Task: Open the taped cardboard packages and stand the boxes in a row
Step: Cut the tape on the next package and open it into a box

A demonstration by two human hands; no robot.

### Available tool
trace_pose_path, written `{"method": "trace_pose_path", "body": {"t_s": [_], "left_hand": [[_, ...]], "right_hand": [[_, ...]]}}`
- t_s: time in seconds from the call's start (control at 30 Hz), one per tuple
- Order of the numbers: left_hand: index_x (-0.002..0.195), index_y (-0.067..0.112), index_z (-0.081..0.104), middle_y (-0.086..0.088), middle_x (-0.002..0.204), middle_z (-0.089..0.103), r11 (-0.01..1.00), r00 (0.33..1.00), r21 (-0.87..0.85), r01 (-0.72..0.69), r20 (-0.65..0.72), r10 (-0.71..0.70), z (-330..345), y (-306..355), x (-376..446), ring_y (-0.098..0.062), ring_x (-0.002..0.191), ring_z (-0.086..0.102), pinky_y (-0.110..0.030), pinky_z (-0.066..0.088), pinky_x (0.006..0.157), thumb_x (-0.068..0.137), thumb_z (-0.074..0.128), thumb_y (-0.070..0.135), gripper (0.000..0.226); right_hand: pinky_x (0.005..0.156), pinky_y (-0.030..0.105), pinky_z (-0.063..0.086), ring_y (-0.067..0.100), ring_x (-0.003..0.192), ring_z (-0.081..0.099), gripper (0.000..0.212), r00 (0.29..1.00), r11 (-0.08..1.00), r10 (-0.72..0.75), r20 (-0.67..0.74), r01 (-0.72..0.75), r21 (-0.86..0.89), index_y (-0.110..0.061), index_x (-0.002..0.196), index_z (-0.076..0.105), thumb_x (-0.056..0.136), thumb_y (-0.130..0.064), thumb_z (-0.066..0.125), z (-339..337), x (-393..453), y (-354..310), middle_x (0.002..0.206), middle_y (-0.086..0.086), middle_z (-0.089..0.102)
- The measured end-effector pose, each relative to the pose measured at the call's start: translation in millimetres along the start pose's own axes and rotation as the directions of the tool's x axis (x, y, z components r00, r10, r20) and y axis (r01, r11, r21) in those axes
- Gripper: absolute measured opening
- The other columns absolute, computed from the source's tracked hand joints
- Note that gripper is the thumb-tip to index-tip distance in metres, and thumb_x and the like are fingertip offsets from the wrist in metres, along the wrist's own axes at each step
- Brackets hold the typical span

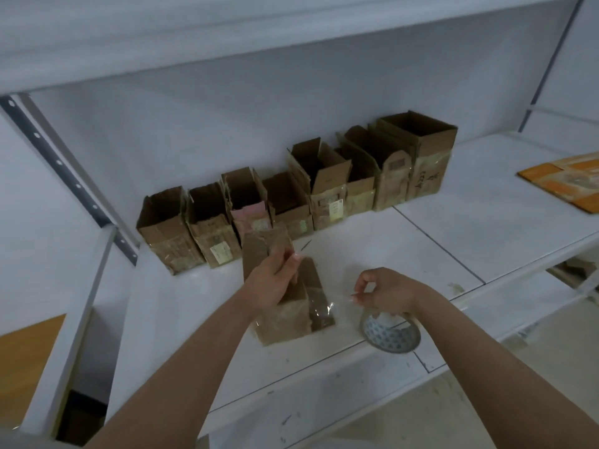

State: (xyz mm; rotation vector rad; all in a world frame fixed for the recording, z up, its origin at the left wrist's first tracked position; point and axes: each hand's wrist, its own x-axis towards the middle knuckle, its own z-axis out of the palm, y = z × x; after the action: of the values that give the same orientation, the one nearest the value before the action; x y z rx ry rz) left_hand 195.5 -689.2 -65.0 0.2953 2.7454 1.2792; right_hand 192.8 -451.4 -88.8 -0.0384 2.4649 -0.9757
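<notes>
cardboard box [285, 322] upright near the front edge of the white shelf [437, 241], top flaps raised, worn brown sides wrapped in clear tape. left hand [272, 283] at the box's top, fingers curled and pinching the edge of a raised flap [264, 251]. right hand [385, 291] just right of the box, thumb and forefinger pinching the free end of a clear tape strip [327, 303] stretched between that grip and the box's right side. tape roll [390, 332] lying flat on the shelf directly below the right wrist, blue-and-white patterned core showing, close beside the box but apart from it.

row of opened boxes [298, 196] further back against the shelf's rear wall, standing side by side and touching, tops open, flaps up; shorter ones at the left, taller ones at the right. pinkish patch on the front of the third from the left; small labels on several fronts, too blurred to read. held box in front of the row's left half, apart from it.

orange flattened package [564, 181] at the far right of the shelf, well apart from the row. metal upright [64, 173] with holes at the left. wooden surface [29, 361] at lower left, beyond the shelf.
</notes>
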Motion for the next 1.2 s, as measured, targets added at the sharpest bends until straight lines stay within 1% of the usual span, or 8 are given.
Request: {"method": "trace_pose_path", "body": {"t_s": [0.1,0.2,0.37,0.5,0.6,0.83,1.03,1.2], "left_hand": [[0.1,0.023,0.048,0.004,0.07,0.06,0.984,0.987,0.104,-0.147,0.084,0.138,-5,10,3,0.002,0.057,0.051,-0.023,0.041,0.067,0.105,0.031,0.035,0.021],[0.1,0.019,0.057,0.006,0.062,0.059,0.967,0.964,0.12,-0.225,0.175,0.202,-3,35,8,0.001,0.054,0.052,-0.016,0.043,0.063,0.106,0.032,0.03,0.028],[0.09,0.008,0.059,-0.014,0.088,0.073,0.984,0.886,0.167,-0.062,0.463,-0.023,11,54,18,-0.025,0.076,0.069,-0.028,0.053,0.07,0.107,0.033,0.027,0.037],[0.08,0.014,0.06,-0.004,0.083,0.075,0.946,0.894,0.322,-0.05,0.437,-0.102,10,51,20,-0.014,0.069,0.068,-0.025,0.05,0.073,0.107,0.033,0.031,0.041],[0.075,0.014,0.064,0.0,0.078,0.072,0.926,0.871,0.372,-0.065,0.474,-0.129,7,55,20,-0.008,0.065,0.064,-0.016,0.046,0.066,0.105,0.037,0.031,0.044],[0.079,0.012,0.069,0.004,0.076,0.064,0.821,0.784,0.561,-0.108,0.556,-0.277,19,67,30,-0.005,0.066,0.054,-0.018,0.04,0.061,0.103,0.038,0.025,0.042],[0.101,0.004,0.073,-0.005,0.091,0.065,0.735,0.786,0.675,-0.061,0.487,-0.382,30,70,33,-0.015,0.076,0.052,-0.021,0.037,0.055,0.104,0.038,0.018,0.039],[0.097,0.003,0.074,-0.003,0.078,0.057,0.689,0.808,0.725,-0.022,0.419,-0.415,41,66,33,-0.021,0.081,0.056,-0.029,0.046,0.069,0.1,0.044,0.018,0.033]], "right_hand": [[0.053,0.02,0.044,0.01,0.066,0.066,0.019,0.999,0.999,-0.034,0.005,0.033,0.039,-0.022,0.089,0.062,0.088,-0.039,0.069,1,-1,4,0.074,0.0,0.068],[0.062,0.026,0.051,0.018,0.079,0.068,0.013,0.999,0.999,-0.044,-0.001,0.044,0.019,-0.028,0.085,0.063,0.09,-0.039,0.066,3,-2,5,0.082,0.0,0.071],[0.077,0.034,0.055,0.021,0.089,0.065,0.01,0.999,0.998,-0.044,0.007,0.044,-0.039,-0.027,0.09,0.064,0.09,-0.037,0.066,4,-1,-1,0.094,-0.001,0.065],[0.061,0.021,0.047,0.011,0.076,0.059,0.01,0.997,0.997,-0.071,-0.014,0.072,0.028,-0.022,0.089,0.066,0.09,-0.032,0.067,4,-3,-4,0.091,-0.004,0.061],[0.064,0.027,0.052,0.016,0.076,0.064,0.011,0.997,0.995,-0.055,-0.062,0.06,0.082,-0.022,0.079,0.068,0.086,-0.03,0.072,8,-2,-2,0.089,0.0,0.066],[0.066,0.032,0.056,0.022,0.075,0.071,0.015,0.99,0.985,-0.015,-0.143,0.04,0.17,-0.024,0.07,0.069,0.081,-0.033,0.076,5,-7,3,0.078,0.002,0.07],[0.079,0.035,0.055,0.014,0.08,0.064,0.021,0.975,0.999,-0.003,-0.223,0.01,0.033,-0.03,0.072,0.064,0.085,-0.046,0.066,10,-12,-1,0.082,-0.008,0.065],[0.065,0.024,0.044,0.011,0.075,0.062,0.018,0.952,0.999,0.03,-0.304,-0.04,-0.027,-0.028,0.079,0.063,0.091,-0.039,0.058,23,-19,-9,0.079,-0.008,0.063]]}}
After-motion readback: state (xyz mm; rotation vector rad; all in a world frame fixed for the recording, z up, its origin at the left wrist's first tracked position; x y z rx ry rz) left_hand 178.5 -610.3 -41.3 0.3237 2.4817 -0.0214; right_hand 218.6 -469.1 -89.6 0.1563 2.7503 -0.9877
